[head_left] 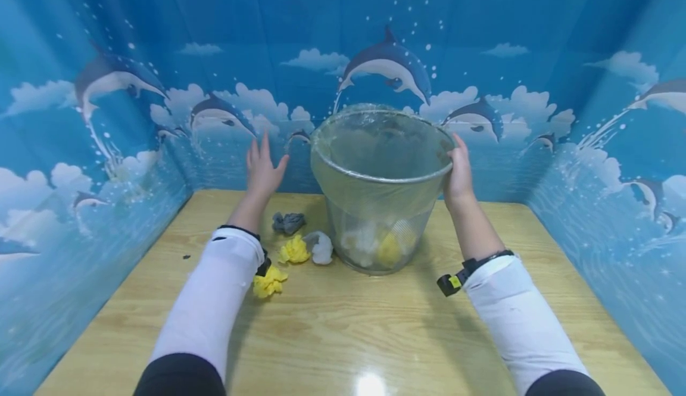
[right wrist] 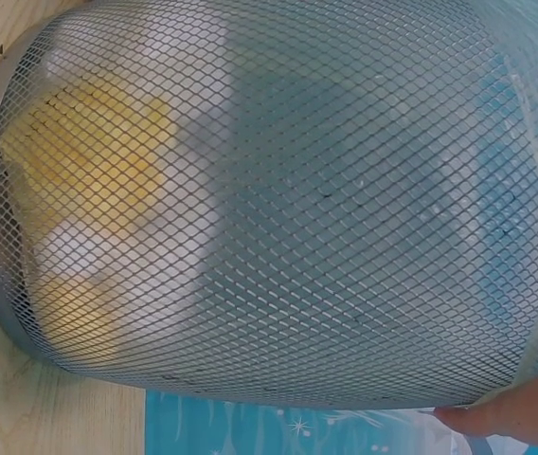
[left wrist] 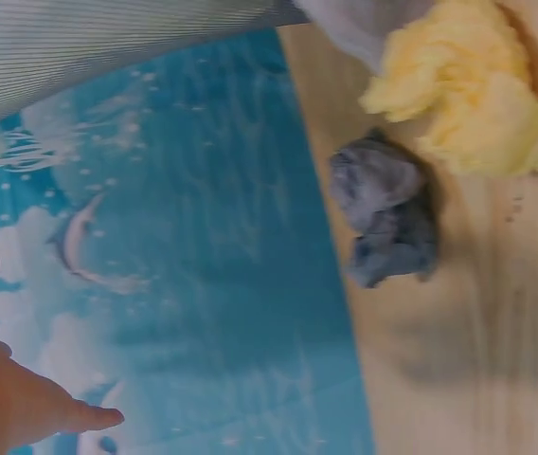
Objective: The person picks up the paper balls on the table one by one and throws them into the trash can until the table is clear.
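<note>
A silver wire-mesh wastebasket (head_left: pixel 383 205) stands on the table, lined with a thin see-through plastic bag (head_left: pixel 348 167) folded over its rim. My right hand (head_left: pixel 460 170) grips the rim at the right side; in the right wrist view its thumb (right wrist: pixel 511 417) lies along the outside of the mesh. Inside, crumpled yellow (right wrist: pixel 89 152) and white pieces show through at the bottom. To the left of the basket, my left hand (head_left: pixel 262 170) is raised with fingers spread, holding nothing. Its thumb and part of the palm (left wrist: pixel 4 389) appear in the left wrist view.
Left of the basket lie a crumpled grey piece (head_left: pixel 288 223), a whitish one (head_left: pixel 320 248) and two yellow ones, one nearer (head_left: pixel 270 281) and one farther (head_left: pixel 294 250). A small dark speck (head_left: pixel 186 257) is farther left. Dolphin-print curtains (head_left: pixel 300 21) surround the wooden table (head_left: pixel 343 336).
</note>
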Demonstrator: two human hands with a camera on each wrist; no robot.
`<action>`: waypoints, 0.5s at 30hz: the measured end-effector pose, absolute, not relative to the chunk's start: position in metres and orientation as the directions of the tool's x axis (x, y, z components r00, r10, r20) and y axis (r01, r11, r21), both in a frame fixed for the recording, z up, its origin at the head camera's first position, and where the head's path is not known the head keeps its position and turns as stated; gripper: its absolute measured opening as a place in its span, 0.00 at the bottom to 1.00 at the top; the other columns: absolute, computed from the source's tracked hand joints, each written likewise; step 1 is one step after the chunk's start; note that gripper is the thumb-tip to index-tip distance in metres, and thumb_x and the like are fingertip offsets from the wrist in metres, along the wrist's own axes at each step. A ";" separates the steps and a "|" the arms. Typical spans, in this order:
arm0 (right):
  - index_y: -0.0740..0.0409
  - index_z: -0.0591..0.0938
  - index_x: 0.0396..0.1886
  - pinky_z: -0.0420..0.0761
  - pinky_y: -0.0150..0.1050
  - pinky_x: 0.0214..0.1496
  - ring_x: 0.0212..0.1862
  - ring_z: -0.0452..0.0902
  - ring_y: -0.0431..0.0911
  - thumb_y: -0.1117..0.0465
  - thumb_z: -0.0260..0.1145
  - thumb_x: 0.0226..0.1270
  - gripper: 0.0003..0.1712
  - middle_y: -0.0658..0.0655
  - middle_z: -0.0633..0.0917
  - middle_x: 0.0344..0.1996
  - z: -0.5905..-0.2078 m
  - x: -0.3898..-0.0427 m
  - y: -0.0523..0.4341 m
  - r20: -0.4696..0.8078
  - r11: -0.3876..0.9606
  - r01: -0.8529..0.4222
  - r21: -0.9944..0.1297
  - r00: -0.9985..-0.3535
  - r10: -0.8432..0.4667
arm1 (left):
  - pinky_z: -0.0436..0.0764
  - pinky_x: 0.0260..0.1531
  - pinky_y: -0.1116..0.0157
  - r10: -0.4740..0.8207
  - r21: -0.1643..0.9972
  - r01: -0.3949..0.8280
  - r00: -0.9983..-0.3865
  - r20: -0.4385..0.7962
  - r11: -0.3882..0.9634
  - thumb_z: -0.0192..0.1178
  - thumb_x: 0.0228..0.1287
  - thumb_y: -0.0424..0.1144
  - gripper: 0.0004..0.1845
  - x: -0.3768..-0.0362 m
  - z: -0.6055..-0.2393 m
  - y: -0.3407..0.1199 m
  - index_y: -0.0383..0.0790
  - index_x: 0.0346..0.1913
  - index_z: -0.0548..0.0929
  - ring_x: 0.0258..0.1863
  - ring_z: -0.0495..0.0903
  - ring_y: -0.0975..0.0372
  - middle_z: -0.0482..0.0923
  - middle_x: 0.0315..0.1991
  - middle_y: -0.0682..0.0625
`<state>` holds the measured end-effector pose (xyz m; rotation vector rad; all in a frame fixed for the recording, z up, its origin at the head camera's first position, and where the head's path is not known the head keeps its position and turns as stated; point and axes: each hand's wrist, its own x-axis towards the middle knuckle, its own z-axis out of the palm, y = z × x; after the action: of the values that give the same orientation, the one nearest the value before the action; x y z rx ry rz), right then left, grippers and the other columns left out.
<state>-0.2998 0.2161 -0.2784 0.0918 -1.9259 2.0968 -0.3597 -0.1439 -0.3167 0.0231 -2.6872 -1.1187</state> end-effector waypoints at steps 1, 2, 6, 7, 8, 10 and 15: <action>0.53 0.47 0.77 0.57 0.47 0.72 0.68 0.53 0.51 0.62 0.35 0.67 0.36 0.54 0.50 0.75 -0.278 -0.300 0.216 0.241 -0.062 -0.254 -0.965 -0.956 0.170 | 0.43 0.72 0.41 -0.108 0.699 0.055 -0.976 0.187 0.713 0.45 0.74 0.53 0.41 -0.361 -0.321 -0.144 0.52 0.78 0.33 0.76 0.28 0.43 0.26 0.78 0.41; 0.53 0.46 0.77 0.57 0.47 0.72 0.69 0.53 0.51 0.62 0.35 0.67 0.37 0.55 0.50 0.75 -0.278 -0.300 0.216 0.241 -0.063 -0.255 -0.965 -0.955 0.170 | 0.43 0.72 0.41 -0.113 0.698 0.039 -0.979 0.170 0.716 0.45 0.74 0.53 0.41 -0.362 -0.325 -0.144 0.52 0.78 0.33 0.76 0.28 0.43 0.25 0.78 0.41; 0.54 0.46 0.77 0.56 0.47 0.72 0.68 0.53 0.51 0.62 0.35 0.67 0.37 0.55 0.50 0.74 -0.278 -0.300 0.216 0.242 -0.060 -0.256 -0.965 -0.954 0.176 | 0.43 0.71 0.40 -0.118 0.681 -0.013 -0.987 0.107 0.732 0.45 0.74 0.54 0.41 -0.364 -0.340 -0.142 0.51 0.78 0.33 0.76 0.28 0.42 0.26 0.78 0.40; 0.54 0.46 0.77 0.56 0.47 0.72 0.69 0.52 0.51 0.62 0.35 0.67 0.37 0.54 0.50 0.75 -0.278 -0.300 0.216 0.241 -0.057 -0.254 -0.965 -0.954 0.178 | 0.43 0.71 0.40 -0.117 0.678 -0.021 -0.988 0.096 0.735 0.45 0.74 0.55 0.41 -0.364 -0.344 -0.141 0.50 0.78 0.33 0.76 0.28 0.42 0.26 0.78 0.39; 0.55 0.46 0.77 0.56 0.47 0.72 0.69 0.52 0.51 0.62 0.35 0.67 0.37 0.54 0.50 0.75 -0.278 -0.301 0.217 0.241 -0.055 -0.254 -0.966 -0.954 0.180 | 0.43 0.71 0.39 -0.113 0.673 -0.025 -0.990 0.087 0.739 0.45 0.74 0.55 0.41 -0.365 -0.348 -0.141 0.50 0.78 0.33 0.76 0.29 0.41 0.26 0.78 0.39; 0.54 0.46 0.77 0.55 0.47 0.73 0.70 0.51 0.51 0.61 0.35 0.67 0.37 0.54 0.49 0.75 -0.278 -0.301 0.217 0.234 -0.059 -0.248 -0.967 -0.955 0.181 | 0.44 0.71 0.39 -0.107 0.665 -0.034 -0.992 0.070 0.746 0.45 0.74 0.55 0.41 -0.365 -0.356 -0.140 0.49 0.78 0.34 0.76 0.30 0.41 0.28 0.78 0.38; 0.53 0.45 0.77 0.55 0.47 0.74 0.71 0.51 0.51 0.61 0.35 0.66 0.38 0.53 0.48 0.76 -0.278 -0.302 0.218 0.221 -0.077 -0.237 -0.968 -0.959 0.178 | 0.48 0.71 0.40 -0.085 0.653 -0.053 -0.996 0.017 0.756 0.46 0.74 0.53 0.41 -0.367 -0.375 -0.141 0.46 0.78 0.37 0.76 0.34 0.40 0.32 0.77 0.36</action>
<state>-0.3022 0.2181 -0.2782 0.0647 -1.9178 2.1177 -0.3673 -0.1408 -0.3753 0.1143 -2.9007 -1.0760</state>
